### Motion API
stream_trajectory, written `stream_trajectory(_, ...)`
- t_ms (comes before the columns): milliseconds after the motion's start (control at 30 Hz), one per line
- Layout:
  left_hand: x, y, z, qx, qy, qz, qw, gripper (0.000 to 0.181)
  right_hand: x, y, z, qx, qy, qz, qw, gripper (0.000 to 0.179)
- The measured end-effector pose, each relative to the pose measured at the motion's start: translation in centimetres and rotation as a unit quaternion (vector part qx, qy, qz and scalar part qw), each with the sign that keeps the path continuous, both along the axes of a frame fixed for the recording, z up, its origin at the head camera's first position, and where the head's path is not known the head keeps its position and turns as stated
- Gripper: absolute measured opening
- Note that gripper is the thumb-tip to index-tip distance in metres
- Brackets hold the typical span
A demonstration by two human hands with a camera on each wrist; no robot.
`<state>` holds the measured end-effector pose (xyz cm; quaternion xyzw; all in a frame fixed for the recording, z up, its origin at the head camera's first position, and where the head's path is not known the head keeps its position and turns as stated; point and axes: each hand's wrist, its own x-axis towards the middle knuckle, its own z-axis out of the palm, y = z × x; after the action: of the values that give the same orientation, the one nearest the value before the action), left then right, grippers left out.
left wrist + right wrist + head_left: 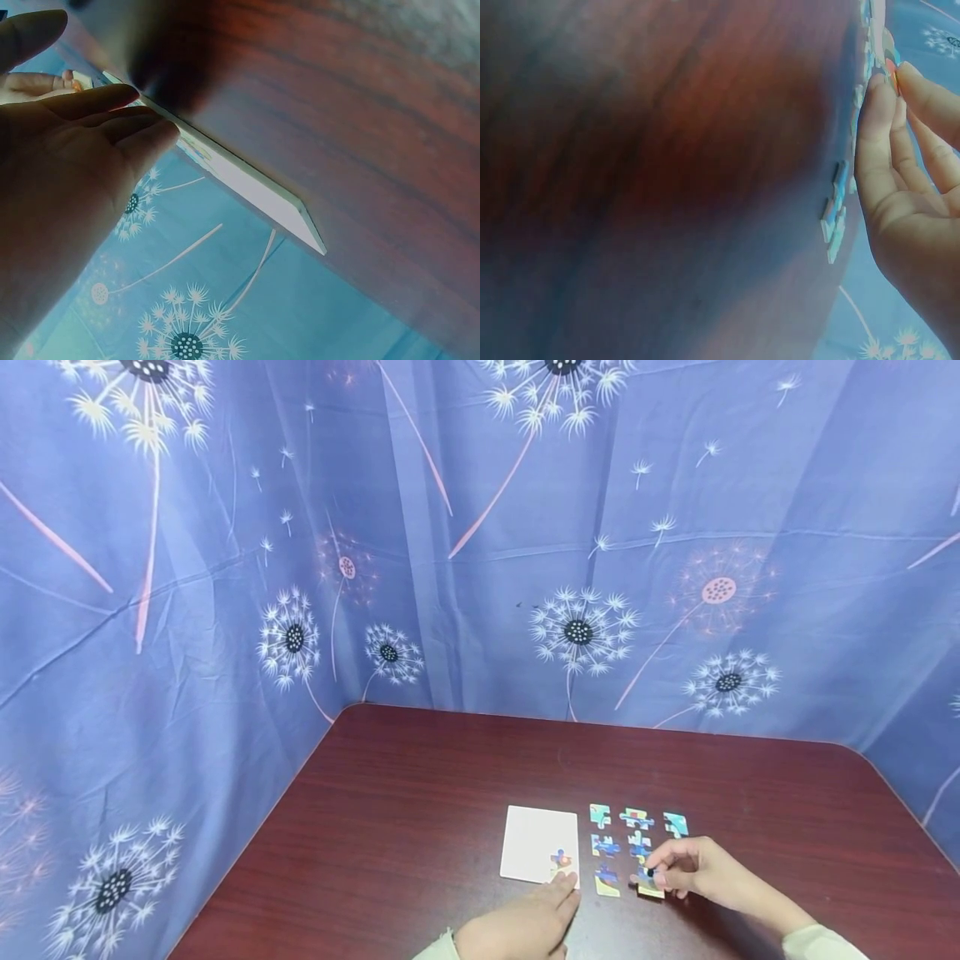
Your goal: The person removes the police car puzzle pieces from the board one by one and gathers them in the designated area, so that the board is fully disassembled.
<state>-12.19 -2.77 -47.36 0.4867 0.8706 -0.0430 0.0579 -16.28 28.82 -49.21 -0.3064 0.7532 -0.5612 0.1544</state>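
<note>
A white square board (pixel 536 843) lies on the table, with one jigsaw puzzle piece (pixel 561 860) at its lower right corner. My left hand (pixel 525 920) rests its straight fingertips at the board's near edge, just below that piece. In the left wrist view the fingers (pixel 154 135) reach along the board's rim. To the right, my right hand (pixel 701 870) pinches a puzzle piece (pixel 651 888) between thumb and fingers at the near end of the loose pieces. An orange patch of the pinched piece (pixel 891 67) shows between the fingertips in the right wrist view.
Several loose puzzle pieces lie in rows right of the board, among them a corner piece (pixel 599 814), a middle piece (pixel 604 845) and a yellow-edged piece (pixel 607 882). The dark red wooden table (pixel 420 777) meets a blue dandelion curtain (pixel 480 610) behind and at left.
</note>
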Motion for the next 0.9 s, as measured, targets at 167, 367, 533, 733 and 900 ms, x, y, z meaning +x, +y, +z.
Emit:
stream_trajectory(167, 0.0, 0.0, -0.1, 0.001, -0.01, 0.006, 0.9999, 0.063, 0.1, -0.2, -0.5, -0.001, -0.009, 0.001, 1.0, 0.016)
stream_trajectory(367, 0.0, -0.1, -0.1, 0.006, -0.014, 0.007, 0.9999, 0.062, 0.1, -0.4, -0.9, 0.013, 0.008, -0.016, 0.9998, 0.014)
stream_trajectory(533, -0.1, -0.2, -0.1, 0.007, -0.011, 0.001, 0.9999, 0.063, 0.2, -0.8, -0.9, 0.031, 0.031, -0.035, 0.9984, 0.012)
stream_trajectory(733, -0.1, -0.1, -0.2, 0.009, -0.034, 0.011, 0.9993, 0.063, 0.3, -1.2, -0.7, 0.057, 0.049, -0.056, 0.9955, 0.012)
stream_trajectory(900, -0.1, -0.1, -0.2, 0.007, -0.029, 0.014, 0.9995, 0.064, 0.3, -1.3, -0.7, 0.07, 0.075, -0.064, 0.9927, 0.011)
